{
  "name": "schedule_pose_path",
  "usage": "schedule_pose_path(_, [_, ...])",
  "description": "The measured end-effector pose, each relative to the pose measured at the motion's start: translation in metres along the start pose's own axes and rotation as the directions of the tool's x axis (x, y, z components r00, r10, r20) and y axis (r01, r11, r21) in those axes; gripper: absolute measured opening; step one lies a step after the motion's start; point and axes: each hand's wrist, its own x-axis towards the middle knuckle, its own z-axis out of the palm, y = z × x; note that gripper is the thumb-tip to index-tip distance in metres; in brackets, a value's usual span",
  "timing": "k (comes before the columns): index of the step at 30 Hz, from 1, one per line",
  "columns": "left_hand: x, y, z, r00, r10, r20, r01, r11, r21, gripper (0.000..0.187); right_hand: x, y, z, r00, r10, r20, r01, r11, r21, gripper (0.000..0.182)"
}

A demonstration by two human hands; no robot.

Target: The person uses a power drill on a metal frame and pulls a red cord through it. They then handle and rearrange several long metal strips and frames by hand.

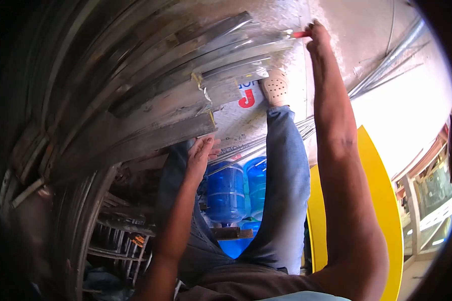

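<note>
My left hand is at the lower end of a long dark metal bar, its fingers partly stretched out and touching the bar's edge. Far ahead, my right hand is closed round a red handle. The handle's front end meets the tip of a wrapped metal profile; what sort of tool it is I cannot make out. More long grey profiles lie stacked to the left, some in clear plastic film, with yellowish tape on one.
Blue water jugs stand between my legs, with a short piece of wood near them. A yellow curved panel is at my right. Thin rods lie beyond my right arm. Metal racking stands at lower left. My foot wears a beige clog.
</note>
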Motion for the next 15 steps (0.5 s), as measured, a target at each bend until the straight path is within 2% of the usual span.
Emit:
schedule_pose_path(1, [-0.002,-0.002,-0.007,1.0,-0.016,0.004,0.016,0.999,-0.033,0.045,0.016,0.01,-0.013,0.997,-0.025,0.069,0.027,1.0,-0.017,0.021])
schedule_pose_path(3, [-0.008,-0.004,-0.021,1.0,-0.024,0.0,0.024,0.996,-0.082,0.045,-0.026,-0.004,-0.026,1.0,-0.017,0.011,0.016,1.0,0.012,0.019])
schedule_pose_path(4, [-0.006,-0.003,-0.025,0.999,-0.043,-0.014,0.041,0.989,-0.139,0.042,-0.012,0.002,-0.035,0.998,-0.054,0.03,0.045,0.97,0.238,0.021])
schedule_pose_path(5, [-0.006,-0.004,-0.03,0.997,-0.07,-0.025,0.064,0.979,-0.196,0.039,-0.028,-0.013,-0.037,0.998,-0.056,0.028,0.043,0.942,0.333,0.026])
schedule_pose_path(6, [-0.006,-0.005,-0.035,0.997,-0.076,-0.034,0.067,0.975,-0.211,0.039,-0.052,-0.033,-0.038,0.996,-0.057,0.069,0.03,0.938,0.345,0.028])
schedule_pose_path(8, [-0.011,-0.006,-0.041,0.995,-0.038,0.087,0.053,0.985,-0.167,0.037,-0.064,-0.058,-0.054,0.985,-0.047,0.164,-0.016,0.932,0.362,0.023])
schedule_pose_path(9, [-0.016,-0.002,-0.036,0.992,-0.064,0.105,0.082,0.98,-0.182,0.037,-0.085,-0.078,-0.061,0.973,-0.081,0.217,-0.026,0.893,0.45,0.023])
schedule_pose_path(10, [-0.009,0.0,-0.034,0.995,-0.039,0.093,0.057,0.978,-0.2,0.037,-0.098,-0.097,-0.066,0.967,-0.098,0.236,-0.044,0.846,0.532,0.022])
schedule_pose_path(11, [-0.008,-0.001,-0.034,0.989,-0.047,0.137,0.075,0.976,-0.202,0.038,-0.143,-0.114,-0.047,0.979,-0.113,0.167,0.002,0.834,0.551,0.022])
schedule_pose_path(12, [-0.016,-0.007,-0.033,0.979,-0.084,0.184,0.12,0.973,-0.195,0.039,-0.126,-0.115,-0.058,0.961,-0.103,0.258,-0.055,0.84,0.54,0.02])
schedule_pose_path(14, [-0.003,-0.016,-0.035,0.978,-0.053,0.202,0.083,0.986,-0.146,0.04,-0.067,-0.097,-0.046,0.964,0.084,0.251,-0.191,0.878,0.439,0.018])
schedule_pose_path(15, [-0.001,-0.019,-0.037,0.967,-0.07,0.246,0.103,0.987,-0.125,0.041,0.019,-0.076,-0.07,0.879,0.13,0.459,-0.315,0.881,0.354,0.007])
